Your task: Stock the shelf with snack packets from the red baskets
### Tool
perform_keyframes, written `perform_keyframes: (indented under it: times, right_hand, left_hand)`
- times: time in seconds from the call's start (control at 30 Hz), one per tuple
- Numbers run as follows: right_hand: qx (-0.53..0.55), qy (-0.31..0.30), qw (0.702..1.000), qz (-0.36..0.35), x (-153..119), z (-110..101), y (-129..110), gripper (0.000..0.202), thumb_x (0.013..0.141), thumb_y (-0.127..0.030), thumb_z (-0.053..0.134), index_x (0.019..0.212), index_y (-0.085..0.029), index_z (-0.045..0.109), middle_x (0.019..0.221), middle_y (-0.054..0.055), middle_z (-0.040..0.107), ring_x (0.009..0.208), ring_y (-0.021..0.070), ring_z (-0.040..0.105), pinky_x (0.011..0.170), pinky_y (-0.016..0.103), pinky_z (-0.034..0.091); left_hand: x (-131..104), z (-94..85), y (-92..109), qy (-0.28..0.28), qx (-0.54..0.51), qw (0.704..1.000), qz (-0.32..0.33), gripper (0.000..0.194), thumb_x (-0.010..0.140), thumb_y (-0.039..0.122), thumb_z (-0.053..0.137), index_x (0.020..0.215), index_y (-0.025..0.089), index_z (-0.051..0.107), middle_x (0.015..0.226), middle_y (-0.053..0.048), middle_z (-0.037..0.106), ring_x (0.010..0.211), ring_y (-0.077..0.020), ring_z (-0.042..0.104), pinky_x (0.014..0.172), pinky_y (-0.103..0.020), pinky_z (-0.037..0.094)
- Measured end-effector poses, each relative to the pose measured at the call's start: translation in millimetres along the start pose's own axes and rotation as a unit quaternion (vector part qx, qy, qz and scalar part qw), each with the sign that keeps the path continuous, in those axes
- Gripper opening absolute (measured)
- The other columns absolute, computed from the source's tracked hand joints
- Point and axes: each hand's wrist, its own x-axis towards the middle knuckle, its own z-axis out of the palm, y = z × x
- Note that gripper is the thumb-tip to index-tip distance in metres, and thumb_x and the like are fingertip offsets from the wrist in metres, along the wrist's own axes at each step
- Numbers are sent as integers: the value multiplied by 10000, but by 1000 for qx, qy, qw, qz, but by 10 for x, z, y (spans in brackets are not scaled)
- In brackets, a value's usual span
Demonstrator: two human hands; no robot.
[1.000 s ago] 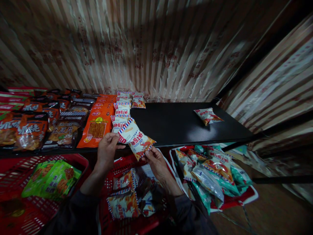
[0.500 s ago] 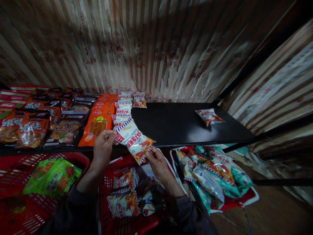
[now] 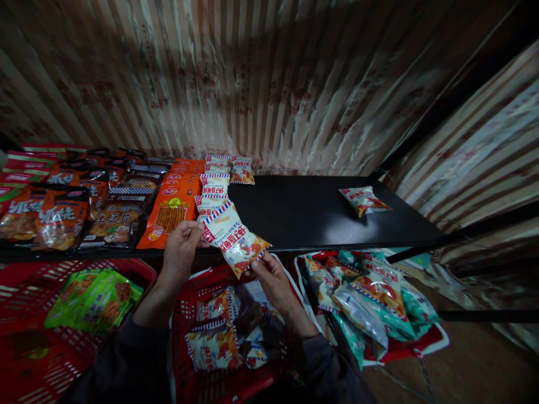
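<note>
A white and orange snack bag (image 3: pixel 234 238) with a striped edge is held tilted at the front edge of the black shelf (image 3: pixel 290 216). My left hand (image 3: pixel 182 247) pinches its upper left side. The bag's lower right corner is between the closed fingers of my right hand (image 3: pixel 273 279). Just behind it, a column of matching bags (image 3: pixel 215 185) runs back along the shelf, with one more bag (image 3: pixel 242 170) beside the rearmost. Another such bag (image 3: pixel 362 200) lies alone toward the shelf's right end.
Left on the shelf lie orange packs (image 3: pixel 172 196), dark packs (image 3: pixel 115 216) and black-orange packs (image 3: pixel 63 216). Below stand a red basket with green packs (image 3: pixel 95 297), a middle red basket (image 3: pixel 202 286) with snack bags, and a right basket (image 3: pixel 429 347) with white and teal bags.
The view has shifted slightly, so the shelf items sit a little further right. Both hands keep their hold on the bag, which has barely moved against the shelf.
</note>
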Motion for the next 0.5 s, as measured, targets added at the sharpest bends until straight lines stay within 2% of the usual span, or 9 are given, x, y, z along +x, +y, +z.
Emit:
perform_keyframes:
  times: [0.23,0.4,0.5]
  right_hand:
    - [17,68,997,-23,62,-125,21,270,695,-445,772,809,-235,647,750,-18,674,664,134,590,653,252,483]
    - [39,73,997,-3,61,-98,-22,280,635,-414,823,736,-225,643,715,-32,657,623,106,572,615,228,492]
    - [43,71,996,17,41,-47,-48,288,604,-396,845,716,-217,650,728,-28,666,638,101,585,578,203,507]
  left_hand:
    - [16,-24,4,-36,44,998,31,302,618,413,713,692,163,560,556,46,576,442,-84,514,427,-201,416]
    - [18,-24,-6,-35,36,998,31,297,626,401,715,701,161,559,563,46,584,420,-75,493,426,-199,394]
    - [15,-16,-24,-32,-5,999,22,314,635,407,729,740,157,572,618,30,615,475,-76,507,452,-193,408]
